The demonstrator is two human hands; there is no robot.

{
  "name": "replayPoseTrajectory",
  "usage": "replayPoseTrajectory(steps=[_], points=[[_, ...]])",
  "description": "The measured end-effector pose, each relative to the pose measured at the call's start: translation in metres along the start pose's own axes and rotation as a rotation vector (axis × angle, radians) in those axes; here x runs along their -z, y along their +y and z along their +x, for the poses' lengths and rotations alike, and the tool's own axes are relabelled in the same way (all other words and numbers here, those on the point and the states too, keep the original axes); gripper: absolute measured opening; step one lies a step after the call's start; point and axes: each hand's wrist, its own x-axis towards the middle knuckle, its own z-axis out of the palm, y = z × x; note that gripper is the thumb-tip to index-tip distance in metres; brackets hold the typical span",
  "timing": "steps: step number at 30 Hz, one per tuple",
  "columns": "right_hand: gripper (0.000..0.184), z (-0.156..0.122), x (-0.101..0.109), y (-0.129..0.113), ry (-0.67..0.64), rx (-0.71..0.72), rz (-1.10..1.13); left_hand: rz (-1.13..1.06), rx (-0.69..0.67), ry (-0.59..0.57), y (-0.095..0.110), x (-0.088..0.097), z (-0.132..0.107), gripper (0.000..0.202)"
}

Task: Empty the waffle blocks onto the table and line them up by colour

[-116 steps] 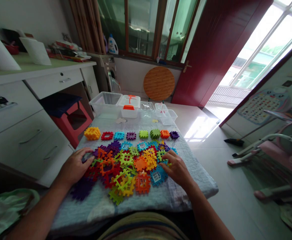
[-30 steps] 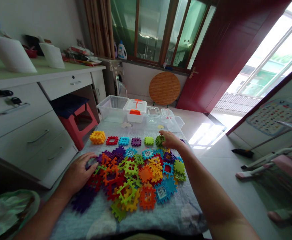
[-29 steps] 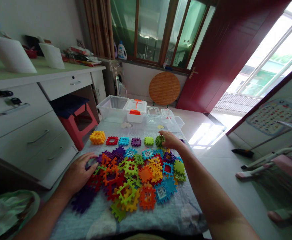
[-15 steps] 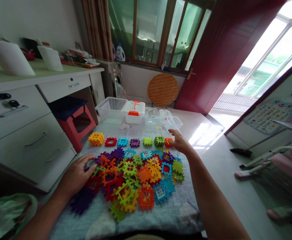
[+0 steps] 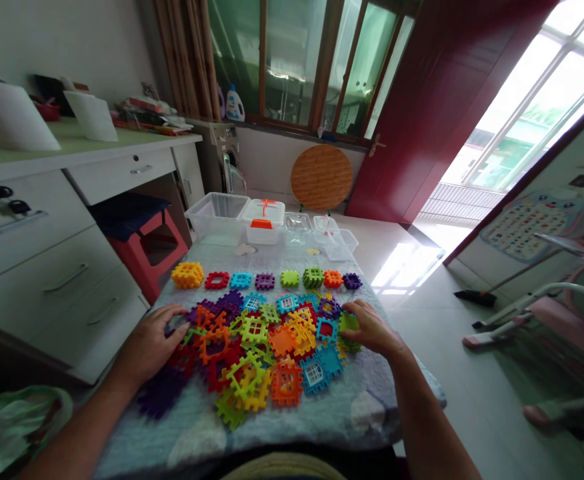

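Note:
A heap of coloured plastic interlocking building tiles [image 5: 255, 328] covers the middle of the cloth-topped table. At its left edge rests my left hand [image 5: 155, 340], thumb and fingers apart, against purple and red tiles. My right hand [image 5: 375, 328] is at the heap's right edge, its spread fingers touching a green tile [image 5: 348, 324] and partly covering it. Beyond the heap runs a row of small stacks, from a yellow stack [image 5: 187, 275] on the left to a dark purple stack [image 5: 353, 281] on the right, with red, blue, green and orange ones between.
Along the table's far edge stand clear plastic boxes, including a large open box [image 5: 217, 223] and a lidded box with an orange latch [image 5: 264, 230]. A pink stool [image 5: 152, 250] and white drawers [image 5: 67, 273] are at the left. A pale pink chair [image 5: 562, 320] stands right.
My right hand has come back from the right end of the row to the heap's right edge. A dark purple stack now shows at that end. My left hand stays by the heap.

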Motion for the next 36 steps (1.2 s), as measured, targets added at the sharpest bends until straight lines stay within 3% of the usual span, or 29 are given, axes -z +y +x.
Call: replayPoseTrajectory(steps=[5, 9, 12, 15, 19, 23, 31, 36], points=[[0.033, 0.005, 0.003, -0.005, 0.015, 0.009, -0.073, -0.004, -0.002, -0.010, 0.001, 0.001, 0.000, 0.042], [0.037, 0.019, 0.011, -0.017, 0.153, 0.095, -0.011, -0.011, 0.002, 0.010, 0.004, 0.002, 0.000, 0.039], [0.047, 0.046, 0.016, -0.034, 0.244, 0.224, 0.042, -0.018, 0.008, 0.021, 0.005, 0.002, 0.000, 0.040], [0.051, 0.084, 0.017, -0.055, 0.254, 0.304, 0.026, -0.028, 0.016, 0.016, 0.005, 0.002, -0.001, 0.042], [0.050, 0.133, 0.010, -0.080, 0.158, 0.321, -0.090, -0.036, 0.034, 0.002, 0.006, 0.003, -0.002, 0.044], [0.049, 0.162, -0.004, -0.094, 0.008, 0.298, -0.207, -0.046, 0.058, -0.010, 0.008, 0.005, -0.003, 0.045], [0.046, 0.177, -0.021, -0.096, -0.117, 0.249, -0.273, -0.065, 0.040, 0.007, 0.012, 0.008, -0.003, 0.039], [0.059, 0.177, -0.021, -0.096, -0.162, 0.228, -0.282, -0.063, 0.030, 0.015, 0.010, 0.007, -0.004, 0.038]])
